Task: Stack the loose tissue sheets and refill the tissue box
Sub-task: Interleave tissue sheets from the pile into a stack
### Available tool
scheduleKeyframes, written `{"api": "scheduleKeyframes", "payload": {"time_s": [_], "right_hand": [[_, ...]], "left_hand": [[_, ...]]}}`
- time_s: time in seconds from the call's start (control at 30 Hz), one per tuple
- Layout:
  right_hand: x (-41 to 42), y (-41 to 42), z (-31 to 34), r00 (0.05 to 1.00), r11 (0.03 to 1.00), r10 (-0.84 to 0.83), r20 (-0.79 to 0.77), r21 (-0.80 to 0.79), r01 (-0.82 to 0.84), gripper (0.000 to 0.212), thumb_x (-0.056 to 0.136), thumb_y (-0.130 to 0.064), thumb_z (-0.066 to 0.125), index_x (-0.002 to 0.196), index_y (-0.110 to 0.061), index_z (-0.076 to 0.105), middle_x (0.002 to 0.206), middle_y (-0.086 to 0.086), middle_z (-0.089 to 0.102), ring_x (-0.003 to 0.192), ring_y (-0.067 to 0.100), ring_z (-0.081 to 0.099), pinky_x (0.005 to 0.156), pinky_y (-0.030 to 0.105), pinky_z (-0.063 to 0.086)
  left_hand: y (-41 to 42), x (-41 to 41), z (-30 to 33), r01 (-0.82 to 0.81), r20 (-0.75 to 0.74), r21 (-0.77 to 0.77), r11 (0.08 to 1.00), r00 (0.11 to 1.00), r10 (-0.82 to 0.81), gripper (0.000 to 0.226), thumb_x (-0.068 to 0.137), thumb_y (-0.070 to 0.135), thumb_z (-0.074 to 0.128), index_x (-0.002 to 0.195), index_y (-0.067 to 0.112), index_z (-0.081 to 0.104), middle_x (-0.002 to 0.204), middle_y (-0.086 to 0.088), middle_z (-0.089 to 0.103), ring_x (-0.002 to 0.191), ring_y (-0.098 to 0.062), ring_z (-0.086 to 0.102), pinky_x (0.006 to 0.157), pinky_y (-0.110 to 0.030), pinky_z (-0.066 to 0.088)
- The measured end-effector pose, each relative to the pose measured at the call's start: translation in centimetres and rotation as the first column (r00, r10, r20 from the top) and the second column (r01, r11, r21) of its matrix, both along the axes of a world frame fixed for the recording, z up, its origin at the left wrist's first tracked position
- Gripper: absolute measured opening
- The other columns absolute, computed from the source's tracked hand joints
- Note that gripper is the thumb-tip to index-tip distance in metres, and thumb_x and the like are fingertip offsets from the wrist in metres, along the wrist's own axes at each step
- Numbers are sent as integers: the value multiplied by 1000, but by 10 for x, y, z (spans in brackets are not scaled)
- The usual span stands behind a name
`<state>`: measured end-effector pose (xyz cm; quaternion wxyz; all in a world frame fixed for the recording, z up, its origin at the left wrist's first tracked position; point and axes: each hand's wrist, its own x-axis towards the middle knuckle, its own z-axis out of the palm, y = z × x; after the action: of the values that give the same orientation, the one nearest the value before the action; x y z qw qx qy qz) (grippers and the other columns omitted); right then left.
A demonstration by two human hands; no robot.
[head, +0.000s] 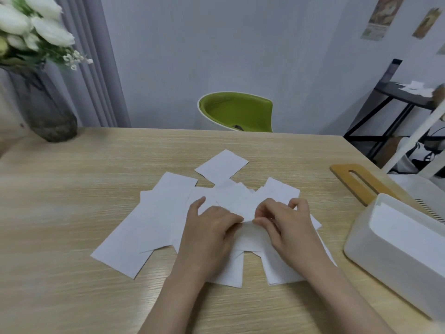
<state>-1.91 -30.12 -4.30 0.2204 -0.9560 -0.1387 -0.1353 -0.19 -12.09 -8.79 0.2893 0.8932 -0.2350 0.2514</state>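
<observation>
**Gathering the scattered sheets**

Thin white tissue sheets (pixel 166 213) lie fanned across the pale wooden table (pixel 72 189). The left hand (pixel 212 227) and right hand (pixel 286 220) pinch one together at the centre, probably to start a stack. The open white plastic tissue box (pixel 385 249) waits at right, its slotted bamboo lid (pixel 356 182) set aside for refilling.

tissue sheets (pixel 166 213) white, plain. tissue box (pixel 395 259) white, its lid (pixel 358 183) tan wood. table (pixel 72 225) pale wood grain. chair (pixel 237 112) lime green, white rim. vase (pixel 45 109) smoky grey, flowers (pixel 36 27) white (green leaves). wall (pixel 216 44) light grey.
</observation>
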Motion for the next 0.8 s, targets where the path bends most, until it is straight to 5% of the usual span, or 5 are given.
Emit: {"api": "scheduleKeyframes", "payload": {"time_s": [0.2, 0.33, 0.43, 0.57, 0.8], "right_hand": [[-13, -14, 11, 974, 798, -2, -227, 587, 138, 22, 72, -29, 81, 88, -30, 65, 80, -1, 69, 84, 12, 61, 72, 15, 43], [-18, -13, 3, 913, 493, 186, -363, 838, 233, 37, 67, -21, 83, 101, -14, 70, 102, 12, 73, 99, 29, 68, 92, 42, 51], [-22, 1, -9, 861, 377, 296, -412, 879, 291, 42, 72, -16, 78, 111, -9, 67, 108, 10, 72, 103, 24, 68, 90, 36, 50], [-25, 18, -16, 869, 409, 241, -431, 858, 312, 22, 85, 5, 61, 105, -4, 67, 84, 5, 76, 71, 6, 69, 59, 13, 49], [-22, 33, -21, 835, 519, 287, -470, 809, 277, 21, 90, 1, 58, 100, -14, 68, 87, 1, 76, 80, 13, 71, 68, 21, 50]], "left_hand": [[8, -19, 25, -87, -234, -232, 969, 972, 31, 14, 84, 30, 58, 79, 32, 71, 74, 22, 68, 71, -2, 52, 69, -19, 40], [10, -28, 33, -188, -469, -594, 782, 871, -147, 19, 89, 16, 68, 75, 28, 72, 76, 16, 72, 76, -3, 65, 70, -19, 47], [8, -33, 32, -297, -553, -695, 655, 802, -224, 19, 87, 10, 70, 73, 22, 74, 76, 5, 74, 77, -13, 68, 74, -30, 49], [11, -37, 25, -350, -608, -717, 603, 736, -296, 4, 80, 21, 72, 82, 25, 74, 75, -11, 73, 75, -20, 69, 73, -35, 50], [18, -32, 20, -371, -665, -679, 634, 678, -315, 25, 72, 31, 62, 90, 18, 71, 83, -13, 74, 83, -34, 70, 80, -50, 54]]}}
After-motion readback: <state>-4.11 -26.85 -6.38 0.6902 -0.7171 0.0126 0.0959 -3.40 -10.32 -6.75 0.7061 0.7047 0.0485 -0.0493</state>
